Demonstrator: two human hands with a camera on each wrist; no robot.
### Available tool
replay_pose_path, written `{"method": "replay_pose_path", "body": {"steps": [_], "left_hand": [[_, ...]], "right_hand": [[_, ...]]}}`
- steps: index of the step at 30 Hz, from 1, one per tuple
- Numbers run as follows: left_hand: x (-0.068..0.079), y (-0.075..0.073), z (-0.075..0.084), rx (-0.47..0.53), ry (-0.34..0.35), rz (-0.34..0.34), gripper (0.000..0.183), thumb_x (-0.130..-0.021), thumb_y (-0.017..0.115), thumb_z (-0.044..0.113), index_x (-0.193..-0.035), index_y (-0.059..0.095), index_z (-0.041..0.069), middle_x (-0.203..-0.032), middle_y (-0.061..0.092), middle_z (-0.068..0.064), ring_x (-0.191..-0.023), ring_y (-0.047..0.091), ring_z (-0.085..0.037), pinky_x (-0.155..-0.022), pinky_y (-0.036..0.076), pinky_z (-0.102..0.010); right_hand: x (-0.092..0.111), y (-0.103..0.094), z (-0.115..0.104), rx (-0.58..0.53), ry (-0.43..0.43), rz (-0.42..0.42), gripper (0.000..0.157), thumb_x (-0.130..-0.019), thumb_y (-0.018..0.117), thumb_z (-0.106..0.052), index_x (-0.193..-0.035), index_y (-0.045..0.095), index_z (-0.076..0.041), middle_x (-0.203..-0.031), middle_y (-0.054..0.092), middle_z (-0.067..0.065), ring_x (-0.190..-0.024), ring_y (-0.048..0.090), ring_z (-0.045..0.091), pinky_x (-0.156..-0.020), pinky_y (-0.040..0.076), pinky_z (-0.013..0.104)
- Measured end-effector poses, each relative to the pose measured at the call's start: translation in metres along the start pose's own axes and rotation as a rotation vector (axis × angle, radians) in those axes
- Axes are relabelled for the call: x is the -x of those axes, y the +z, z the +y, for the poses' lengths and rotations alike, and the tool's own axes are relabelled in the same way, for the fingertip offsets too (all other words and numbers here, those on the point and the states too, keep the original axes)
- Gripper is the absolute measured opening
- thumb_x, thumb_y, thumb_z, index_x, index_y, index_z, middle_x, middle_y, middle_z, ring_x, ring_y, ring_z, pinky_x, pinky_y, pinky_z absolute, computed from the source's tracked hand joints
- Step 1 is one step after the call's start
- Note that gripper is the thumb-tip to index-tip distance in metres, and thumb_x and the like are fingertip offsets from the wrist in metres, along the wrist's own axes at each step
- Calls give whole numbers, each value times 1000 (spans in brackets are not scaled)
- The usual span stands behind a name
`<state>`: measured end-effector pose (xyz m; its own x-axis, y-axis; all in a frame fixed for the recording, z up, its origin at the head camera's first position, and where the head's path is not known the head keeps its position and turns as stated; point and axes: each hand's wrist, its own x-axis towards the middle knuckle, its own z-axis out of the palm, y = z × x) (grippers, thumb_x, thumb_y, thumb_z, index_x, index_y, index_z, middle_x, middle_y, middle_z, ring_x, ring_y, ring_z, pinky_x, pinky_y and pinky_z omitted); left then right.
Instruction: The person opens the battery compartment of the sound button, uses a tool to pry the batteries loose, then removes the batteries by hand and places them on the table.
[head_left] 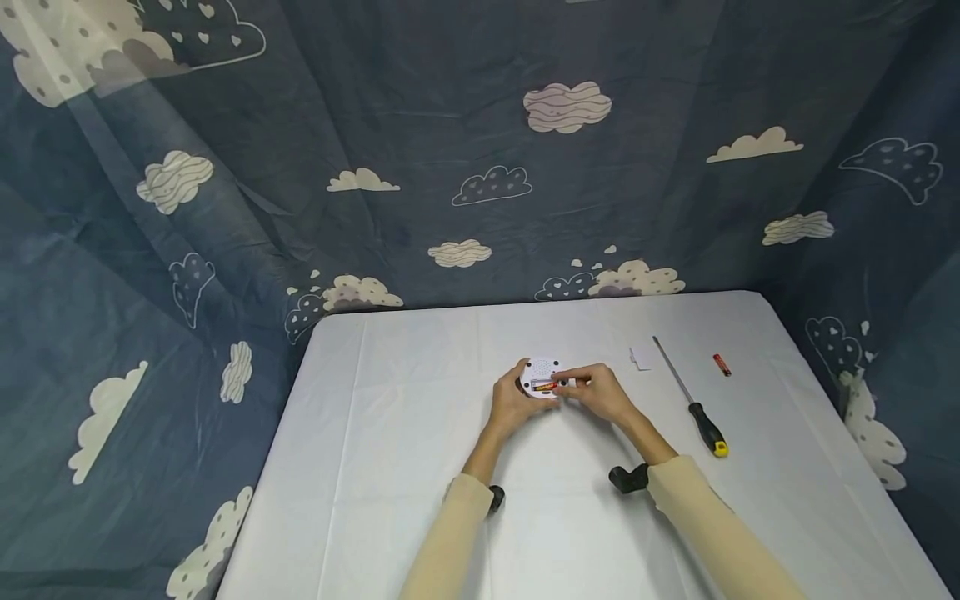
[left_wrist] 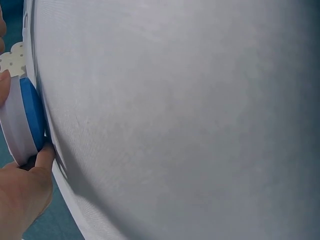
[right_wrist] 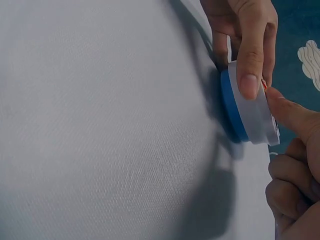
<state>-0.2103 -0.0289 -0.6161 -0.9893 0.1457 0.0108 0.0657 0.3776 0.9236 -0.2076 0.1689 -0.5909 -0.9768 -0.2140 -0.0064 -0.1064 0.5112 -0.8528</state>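
A round white device (head_left: 537,370) with a blue underside (right_wrist: 231,107) is held just over the table, its dotted grille and battery slot facing up. My left hand (head_left: 512,398) grips it by the rim, thumb on the near side. In the slot lies a small orange-and-black battery (head_left: 542,387). My right hand (head_left: 600,392) pinches the battery's right end with its fingertips. The right wrist view shows the other right-hand fingers curled, and a bit of orange (right_wrist: 264,85) at the slot. In the left wrist view, the white casing (left_wrist: 15,120) hides the slot.
On the white table (head_left: 405,467), to the right, lie a small white cover (head_left: 640,359), a screwdriver (head_left: 701,421) with a black-and-yellow handle, and another red battery (head_left: 722,364). A dark cloud-patterned curtain (head_left: 450,125) hangs behind the table.
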Motion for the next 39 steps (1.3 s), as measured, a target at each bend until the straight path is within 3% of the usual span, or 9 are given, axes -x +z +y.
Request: {"method": "replay_pose_path", "body": {"steps": [9,17,21,31,39], "left_hand": [[-2,0,2,-9,19,-2,99,-67,99,17,-151,50,0,-149,59,-17,-140,56,-27,-121,44,-39],[-2,2,1,-13,39,-1,98,-66,99,18,-150,51,1,-147,61,-17,-138,57,-28,-120,45,-41],[-1,0,2,-2,19,7,99,-67,99,17,-151,49,1,-150,58,-18,-141,54,-29,-122,43,-41],[1,-1,3,20,-32,7,100,-69,97,14,-154,46,2,-155,53,-16,-147,48,-28,-125,38,-38],[3,2,3,25,-33,15,99,-68,98,13,-153,47,2,-153,55,-16,-146,50,-30,-125,39,-40]], "right_hand": [[-2,1,-2,-11,17,12,23,-88,82,-12,-107,80,1,-67,55,1,-59,43,9,-49,32,17],[-1,-1,-3,-4,-64,59,20,-85,84,-12,-99,81,2,-76,70,8,-58,42,6,-49,31,17],[0,-7,-3,-23,-75,110,19,-84,85,-11,-99,82,1,-68,62,6,-56,38,3,-48,27,17],[2,-38,10,43,-19,244,17,-88,83,-17,-100,83,-4,-65,52,-1,-57,35,10,-49,26,21],[13,-79,37,59,61,347,23,-89,83,-23,-103,82,-4,-61,39,-2,-55,32,10,-45,25,26]]}}
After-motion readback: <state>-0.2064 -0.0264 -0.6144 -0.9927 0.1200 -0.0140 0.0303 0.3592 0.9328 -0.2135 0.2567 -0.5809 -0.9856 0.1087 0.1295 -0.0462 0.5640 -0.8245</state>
